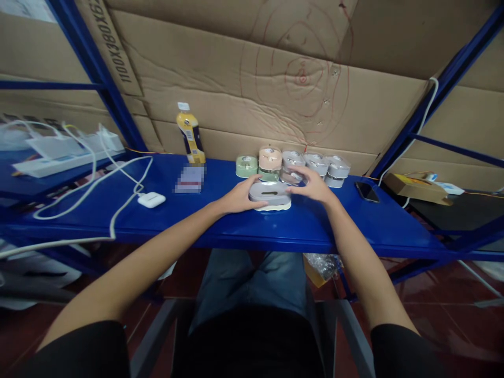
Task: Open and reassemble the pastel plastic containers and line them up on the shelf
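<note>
On the blue shelf top in front of me stands a grey oval box [270, 192] with a long dark slot in its top. Beneath its front edge shows a whitish piece with a wavy rim [273, 208]. My left hand [241, 196] is curved around the box's left end, thumb along the front. From the other side my right hand [314, 187] grips the right end, its thumb at the top edge and its fingers reaching behind. Both palms are hidden. Just behind stand similar small oval boxes: a green one [247, 167], a peach one [270, 157] and several grey ones [337, 167].
A yellow drink bottle [191, 137] stands back left, near a blurred-out small pack [190, 179]. A white earbud case [151, 199] and white cables [112, 220] lie at left. A black phone [367, 191] rests at right. Cardboard [205, 68] closes off the back.
</note>
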Available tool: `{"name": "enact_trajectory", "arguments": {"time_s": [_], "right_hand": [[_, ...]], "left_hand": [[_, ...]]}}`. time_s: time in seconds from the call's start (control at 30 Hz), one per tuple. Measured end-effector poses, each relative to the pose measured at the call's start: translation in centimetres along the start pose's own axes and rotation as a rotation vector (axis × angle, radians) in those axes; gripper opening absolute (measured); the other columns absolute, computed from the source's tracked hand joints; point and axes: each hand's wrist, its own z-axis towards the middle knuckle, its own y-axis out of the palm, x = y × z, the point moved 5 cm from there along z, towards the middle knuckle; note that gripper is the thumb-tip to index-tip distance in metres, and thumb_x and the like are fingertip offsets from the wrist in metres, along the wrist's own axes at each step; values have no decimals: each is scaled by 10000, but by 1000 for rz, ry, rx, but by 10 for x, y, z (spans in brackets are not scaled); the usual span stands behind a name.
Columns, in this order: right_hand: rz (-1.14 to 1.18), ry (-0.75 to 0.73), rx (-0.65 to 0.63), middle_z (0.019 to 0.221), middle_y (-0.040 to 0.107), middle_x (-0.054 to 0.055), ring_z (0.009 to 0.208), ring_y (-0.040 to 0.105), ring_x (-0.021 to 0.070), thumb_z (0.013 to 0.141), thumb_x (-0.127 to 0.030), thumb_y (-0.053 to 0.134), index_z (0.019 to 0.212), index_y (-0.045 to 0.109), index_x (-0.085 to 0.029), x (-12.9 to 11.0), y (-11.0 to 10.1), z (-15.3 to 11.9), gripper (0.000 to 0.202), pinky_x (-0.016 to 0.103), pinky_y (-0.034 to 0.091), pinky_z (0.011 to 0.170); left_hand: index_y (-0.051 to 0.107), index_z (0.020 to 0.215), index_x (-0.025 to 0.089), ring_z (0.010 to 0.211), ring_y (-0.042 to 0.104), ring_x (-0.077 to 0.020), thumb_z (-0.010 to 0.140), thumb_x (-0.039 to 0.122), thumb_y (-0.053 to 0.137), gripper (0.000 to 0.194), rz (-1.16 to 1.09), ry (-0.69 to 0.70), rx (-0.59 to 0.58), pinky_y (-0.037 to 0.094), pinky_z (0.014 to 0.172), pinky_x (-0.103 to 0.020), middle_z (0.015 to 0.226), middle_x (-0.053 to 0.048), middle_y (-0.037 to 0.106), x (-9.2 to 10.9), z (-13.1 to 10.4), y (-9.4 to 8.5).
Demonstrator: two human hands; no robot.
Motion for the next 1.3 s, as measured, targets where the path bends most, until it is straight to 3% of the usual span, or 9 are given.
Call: {"name": "enact_trajectory", "arguments": {"time_s": [0.13,0.27,0.47,0.93,1.03,1.17,1.3], "right_hand": [[3,-85,-163,1373,753,115,1268,713,338,734,-610,934,1438,741,-256,-19,31,7,811,526,549,1138],[-53,-98,-200,1290,764,115,1205,718,335,711,-607,950,1442,743,-250,-21,48,10,839,535,550,1118],[-62,-103,-221,1271,752,107,1168,709,322,754,-608,928,1451,738,-270,-18,50,9,797,514,556,1084],[-207,-118,-240,1134,687,93,1060,687,318,739,-652,939,1491,718,-286,-28,45,10,865,507,568,1008],[-212,-103,-265,1106,674,94,1048,680,317,730,-665,940,1505,707,-260,-27,47,10,905,518,566,1005],[-156,-112,-294,1110,693,91,1075,679,333,749,-685,922,1464,730,-270,-20,53,5,849,546,564,1027],[-92,-108,-299,1237,706,106,1180,684,360,749,-746,893,1496,697,-294,-12,61,-2,894,567,550,1095]], "left_hand": [[360,1657,129,1422,626,-433,707,616,915,1203,-108,-3,7,498,1191,-574,1540,-272,618,1,5,13],[320,1676,146,1412,634,-441,676,564,936,1246,-189,-2,13,495,1183,-598,1527,-270,628,0,8,16],[293,1695,170,1454,588,-478,655,539,938,1277,-127,8,11,476,1197,-619,1593,-253,574,6,8,15],[108,1768,196,1649,271,-545,650,492,933,1420,-36,104,-21,297,1311,-734,1798,-272,239,5,13,25],[152,1764,212,1640,287,-549,662,526,937,1389,-43,110,-23,321,1297,-737,1786,-258,281,7,12,24],[332,1709,209,1568,436,-529,691,532,928,1223,-48,147,-48,368,1279,-716,1700,-239,451,9,11,23],[415,1664,212,1538,490,-500,702,548,918,1136,-20,163,-67,401,1272,-685,1653,-229,514,7,6,23]]}}
